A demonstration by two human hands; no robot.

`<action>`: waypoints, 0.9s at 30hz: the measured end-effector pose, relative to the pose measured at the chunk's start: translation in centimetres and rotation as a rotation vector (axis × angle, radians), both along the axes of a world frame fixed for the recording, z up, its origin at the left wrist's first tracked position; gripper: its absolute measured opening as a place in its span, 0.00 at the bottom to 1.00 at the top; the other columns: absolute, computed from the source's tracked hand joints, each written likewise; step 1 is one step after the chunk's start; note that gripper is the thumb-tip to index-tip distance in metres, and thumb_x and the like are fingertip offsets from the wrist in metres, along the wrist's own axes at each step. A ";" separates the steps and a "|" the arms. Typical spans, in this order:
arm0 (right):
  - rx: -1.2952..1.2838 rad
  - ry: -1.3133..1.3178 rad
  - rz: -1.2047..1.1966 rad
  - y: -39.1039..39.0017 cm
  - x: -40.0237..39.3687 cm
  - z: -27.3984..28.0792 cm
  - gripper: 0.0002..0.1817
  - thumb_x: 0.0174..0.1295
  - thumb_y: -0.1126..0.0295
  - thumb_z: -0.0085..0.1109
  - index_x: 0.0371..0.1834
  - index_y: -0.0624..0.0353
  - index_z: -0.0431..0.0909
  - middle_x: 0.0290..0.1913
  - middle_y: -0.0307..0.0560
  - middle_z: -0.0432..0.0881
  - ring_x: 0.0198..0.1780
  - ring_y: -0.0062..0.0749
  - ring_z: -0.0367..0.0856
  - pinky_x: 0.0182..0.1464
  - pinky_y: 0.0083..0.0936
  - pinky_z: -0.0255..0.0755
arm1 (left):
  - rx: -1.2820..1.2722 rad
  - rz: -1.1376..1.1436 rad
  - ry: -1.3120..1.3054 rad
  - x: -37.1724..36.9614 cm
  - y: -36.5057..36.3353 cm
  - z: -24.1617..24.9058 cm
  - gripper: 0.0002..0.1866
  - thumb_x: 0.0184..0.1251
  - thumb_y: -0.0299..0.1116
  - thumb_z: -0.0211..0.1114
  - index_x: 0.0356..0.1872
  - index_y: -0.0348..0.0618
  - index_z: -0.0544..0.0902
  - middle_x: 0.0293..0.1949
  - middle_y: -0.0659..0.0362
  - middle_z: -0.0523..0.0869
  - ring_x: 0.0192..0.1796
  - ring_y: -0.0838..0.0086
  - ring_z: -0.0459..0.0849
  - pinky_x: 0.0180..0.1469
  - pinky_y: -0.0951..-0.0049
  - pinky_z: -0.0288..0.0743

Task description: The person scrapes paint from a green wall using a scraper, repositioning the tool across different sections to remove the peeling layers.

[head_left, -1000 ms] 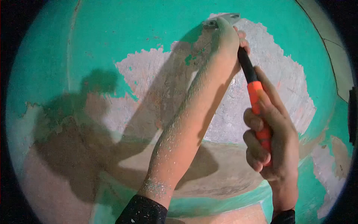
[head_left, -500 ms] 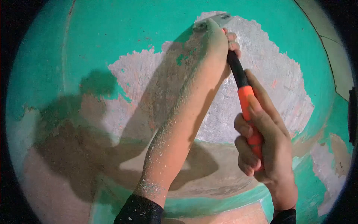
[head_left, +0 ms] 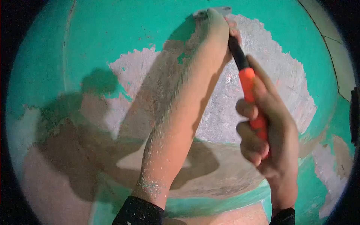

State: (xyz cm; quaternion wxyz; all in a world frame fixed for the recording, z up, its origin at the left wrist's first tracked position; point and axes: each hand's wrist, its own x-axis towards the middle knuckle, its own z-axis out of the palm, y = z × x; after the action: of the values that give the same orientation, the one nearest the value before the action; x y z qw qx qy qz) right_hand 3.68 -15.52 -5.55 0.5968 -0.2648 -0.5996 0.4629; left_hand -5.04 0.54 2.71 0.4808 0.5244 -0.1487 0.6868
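A long-handled scraper (head_left: 237, 55) with a black and orange handle slants across the wall in both my hands. Near its head, my left hand (head_left: 218, 27) is closed around the upper shaft, its arm flecked with paint dust. Lower down, my right hand (head_left: 277, 131) wraps the orange grip, slightly blurred. The metal scraper head (head_left: 221, 10) lies at the top edge of a stripped grey patch (head_left: 266, 78), where green paint (head_left: 112, 26) begins. My left hand partly hides the head.
A curved ledge (head_left: 225, 183) with a green band runs below the patch. My shadow (head_left: 67, 150) darkens the left of the wall. More peeled paint (head_left: 332, 176) shows at lower right, and a dark object (head_left: 354, 116) stands at the right edge.
Both hands and the scraper have moved up the wall, bringing the head from within the stripped patch to its upper edge. Both grips remain closed.
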 end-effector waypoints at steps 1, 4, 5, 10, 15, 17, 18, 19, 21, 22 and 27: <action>-0.038 0.010 0.002 -0.6 0.0 -0.9 0.29 0.71 0.62 0.42 0.74 0.48 0.49 0.26 0.35 0.66 0.07 0.12 0.55 0.04 0.13 0.50 | -0.108 -0.033 0.016 -0.1 0.0 -0.7 0.18 0.75 0.51 0.40 0.35 0.47 0.65 0.20 0.64 0.70 0.16 0.78 0.66 0.20 0.73 0.66; -0.124 -0.008 -0.008 -1.3 0.1 -2.9 0.31 0.71 0.63 0.43 0.75 0.49 0.46 0.24 0.36 0.63 0.07 0.13 0.55 0.03 0.13 0.50 | -0.402 -0.067 0.007 -0.1 -2.9 -4.2 0.11 0.71 0.39 0.42 0.32 0.44 0.64 0.21 0.64 0.68 0.17 0.81 0.64 0.22 0.76 0.63; -0.112 0.002 0.005 -1.3 0.2 -2.8 0.31 0.70 0.64 0.43 0.75 0.49 0.46 0.24 0.36 0.63 0.07 0.13 0.55 0.03 0.14 0.51 | -0.387 -0.055 0.006 -0.2 -2.9 -4.1 0.11 0.71 0.40 0.42 0.32 0.45 0.64 0.21 0.65 0.68 0.17 0.81 0.64 0.22 0.76 0.63; -0.111 -0.022 -0.019 -1.5 -0.1 -3.4 0.32 0.71 0.63 0.44 0.76 0.45 0.45 0.23 0.36 0.63 0.07 0.15 0.55 0.04 0.17 0.53 | -0.364 -0.050 0.019 -0.1 -2.5 -4.8 0.13 0.72 0.44 0.42 0.35 0.45 0.65 0.21 0.66 0.67 0.18 0.83 0.64 0.22 0.78 0.64; -0.147 -0.077 -0.048 -1.0 -0.3 -5.2 0.32 0.71 0.60 0.45 0.76 0.45 0.45 0.23 0.36 0.62 0.08 0.15 0.54 0.05 0.18 0.53 | -0.419 -0.005 0.080 -0.6 -3.3 -6.5 0.13 0.73 0.44 0.42 0.35 0.46 0.65 0.21 0.67 0.67 0.18 0.84 0.63 0.23 0.78 0.63; -0.128 -0.057 -0.022 -0.9 -0.4 -4.6 0.32 0.72 0.59 0.44 0.76 0.46 0.45 0.23 0.36 0.62 0.08 0.15 0.54 0.06 0.17 0.53 | -0.364 0.010 0.031 -0.6 -3.4 -6.0 0.13 0.72 0.43 0.41 0.33 0.47 0.65 0.21 0.69 0.66 0.18 0.84 0.63 0.23 0.79 0.62; -0.128 -0.045 -0.020 -1.1 -0.5 -4.4 0.32 0.72 0.60 0.44 0.76 0.46 0.45 0.23 0.36 0.62 0.08 0.15 0.54 0.06 0.17 0.53 | -0.359 -0.007 0.028 -0.6 -3.2 -5.9 0.13 0.72 0.43 0.41 0.33 0.47 0.65 0.20 0.69 0.66 0.18 0.84 0.63 0.23 0.79 0.62; -0.130 -0.032 -0.017 -1.2 -0.6 -4.4 0.31 0.72 0.60 0.43 0.76 0.46 0.45 0.23 0.36 0.62 0.08 0.14 0.54 0.06 0.16 0.52 | -0.355 -0.023 0.025 -0.6 -3.2 -5.9 0.12 0.72 0.42 0.40 0.33 0.47 0.65 0.20 0.69 0.66 0.18 0.84 0.63 0.23 0.79 0.62; -0.144 -0.049 -0.028 -1.5 -0.3 -5.7 0.31 0.72 0.60 0.43 0.76 0.46 0.46 0.23 0.36 0.62 0.08 0.14 0.53 0.06 0.16 0.52 | -0.416 -0.013 0.063 -0.5 -3.4 -6.6 0.12 0.72 0.41 0.41 0.32 0.46 0.65 0.20 0.68 0.66 0.17 0.84 0.62 0.22 0.79 0.61; -0.142 -0.064 -0.032 -1.4 -0.2 -6.0 0.31 0.72 0.61 0.43 0.76 0.46 0.46 0.24 0.36 0.62 0.08 0.14 0.53 0.05 0.16 0.52 | -0.444 0.006 0.070 -0.6 -3.4 -6.7 0.11 0.72 0.40 0.41 0.32 0.46 0.65 0.19 0.68 0.66 0.17 0.84 0.62 0.22 0.79 0.61; -0.088 0.021 -0.008 -0.3 -1.0 -4.7 0.30 0.72 0.62 0.42 0.75 0.46 0.47 0.24 0.36 0.63 0.08 0.14 0.54 0.05 0.15 0.52 | -0.346 0.033 0.050 -0.7 -1.8 -4.6 0.12 0.71 0.42 0.41 0.33 0.46 0.64 0.20 0.68 0.66 0.16 0.83 0.61 0.21 0.79 0.61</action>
State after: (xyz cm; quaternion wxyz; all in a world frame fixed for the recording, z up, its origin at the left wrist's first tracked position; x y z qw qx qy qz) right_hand 2.69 -15.78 -10.21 0.5926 -0.2884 -0.5714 0.4891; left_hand -5.74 -1.30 -1.87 0.5561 0.4534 -0.0078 0.6965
